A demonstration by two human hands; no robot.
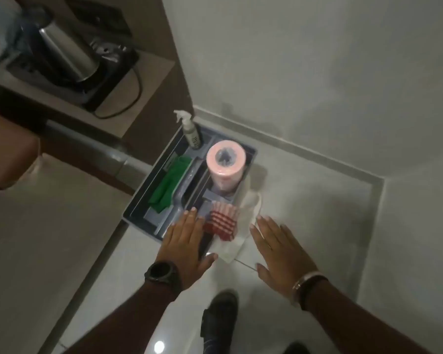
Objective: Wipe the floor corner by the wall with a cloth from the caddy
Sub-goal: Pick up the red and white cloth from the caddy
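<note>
A grey caddy (138,205) stands on the floor against a cabinet. It holds a spray bottle (191,132), a pink roll of cloths (225,166), a green cloth (168,183) and a folded red-and-white striped cloth (221,221). A white cloth (243,226) hangs over the caddy's right side onto the floor. My left hand (186,242), with a watch on the wrist, hovers flat over the caddy's near end, fingers apart. My right hand (279,247) is spread just right of the white cloth. The floor corner (377,181) by the wall lies to the far right.
A wooden cabinet shelf (149,80) with a steel kettle (67,54) on a black tray and a cord rises at the upper left. A grey pipe (92,146) runs behind the caddy. My dark shoe (219,318) is on the tiles below my hands.
</note>
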